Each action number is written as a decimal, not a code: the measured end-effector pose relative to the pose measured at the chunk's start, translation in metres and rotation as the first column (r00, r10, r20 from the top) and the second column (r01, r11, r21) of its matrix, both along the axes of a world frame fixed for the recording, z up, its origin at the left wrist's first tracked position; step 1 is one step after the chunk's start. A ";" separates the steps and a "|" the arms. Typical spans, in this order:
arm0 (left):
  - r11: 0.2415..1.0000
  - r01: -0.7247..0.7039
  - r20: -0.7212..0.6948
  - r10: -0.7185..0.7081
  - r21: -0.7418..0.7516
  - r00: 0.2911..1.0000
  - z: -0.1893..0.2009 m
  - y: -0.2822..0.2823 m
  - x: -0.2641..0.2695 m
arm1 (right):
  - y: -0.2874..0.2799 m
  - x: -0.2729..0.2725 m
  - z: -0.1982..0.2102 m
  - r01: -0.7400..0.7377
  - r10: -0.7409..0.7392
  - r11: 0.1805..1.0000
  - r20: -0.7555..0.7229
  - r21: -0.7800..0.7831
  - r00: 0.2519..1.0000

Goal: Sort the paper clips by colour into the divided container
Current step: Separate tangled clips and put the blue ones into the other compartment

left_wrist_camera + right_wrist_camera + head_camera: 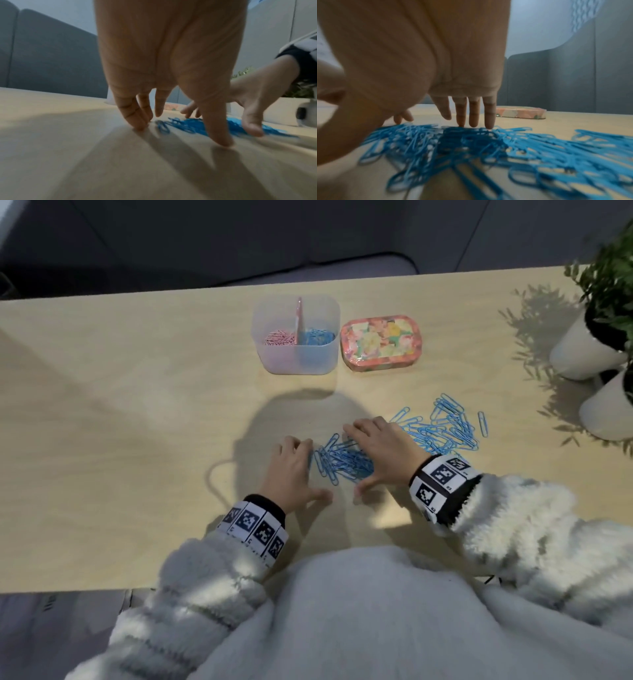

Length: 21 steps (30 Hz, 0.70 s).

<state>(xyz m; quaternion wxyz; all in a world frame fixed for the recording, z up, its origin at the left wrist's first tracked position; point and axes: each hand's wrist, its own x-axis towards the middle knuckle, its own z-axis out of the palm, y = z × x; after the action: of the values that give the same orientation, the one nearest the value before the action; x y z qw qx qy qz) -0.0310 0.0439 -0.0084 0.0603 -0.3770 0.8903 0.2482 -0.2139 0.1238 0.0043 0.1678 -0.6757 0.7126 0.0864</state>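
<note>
Left hand: the left hand stands on straight, spread fingertips at the 9 o'clock edge of the near heap, holding nothing, seemingly a wall to stop clips sliding away.
Right hand: the right hand arches over the heap's 3 o'clock side, fingers extended onto the blue paper clips; it looks like raking rather than pinching, though blur in the wrist view leaves that unsure.
Loose clips: a second blue scatter lies at 2 o'clock of the hands.
Container: the divided container sits at 12 o'clock, pink left, blue right.
Tin: a floral tin stands just beside it at 3 o'clock.
</note>
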 end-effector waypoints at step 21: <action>0.987 -0.129 -0.090 0.137 0.092 0.986 0.001 -0.012 -0.032 | -0.018 0.009 -0.018 0.224 -0.176 0.970 0.375 -0.088 0.910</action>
<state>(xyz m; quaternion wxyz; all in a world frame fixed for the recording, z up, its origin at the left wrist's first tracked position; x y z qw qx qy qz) -0.0635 0.0322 -0.0075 0.0167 -0.4203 0.8535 0.3076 -0.2045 0.1057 -0.0133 0.2609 -0.6126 0.7387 -0.1046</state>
